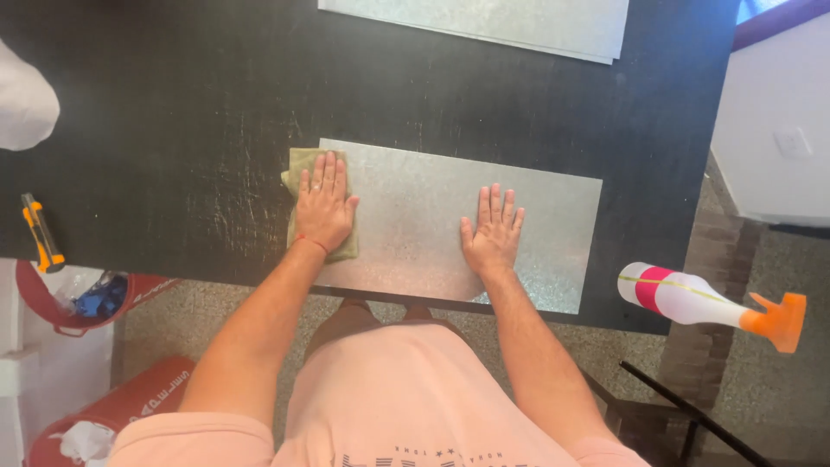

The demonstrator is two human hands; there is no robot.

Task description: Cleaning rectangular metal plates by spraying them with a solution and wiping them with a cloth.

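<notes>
Both arms are reaching forward over the dark surface (173, 130). The left hand (323, 207) is pressing flat, fingers together, on a green cloth (298, 164) at the metal sheet's (415, 216) left edge. The right hand (491, 232) is lying open, fingers spread, on the sheet.

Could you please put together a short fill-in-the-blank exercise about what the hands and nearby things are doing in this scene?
1. The left hand presses flat on an olive-green ____ at the metal sheet's corner.
2. The right hand lies flat and bare on the ____ sheet.
3. The spray bottle at the table's right edge has an ____ nozzle.
4. A utility knife lies near the table's ____ edge.

Missing words: cloth; metal; orange; left
</notes>
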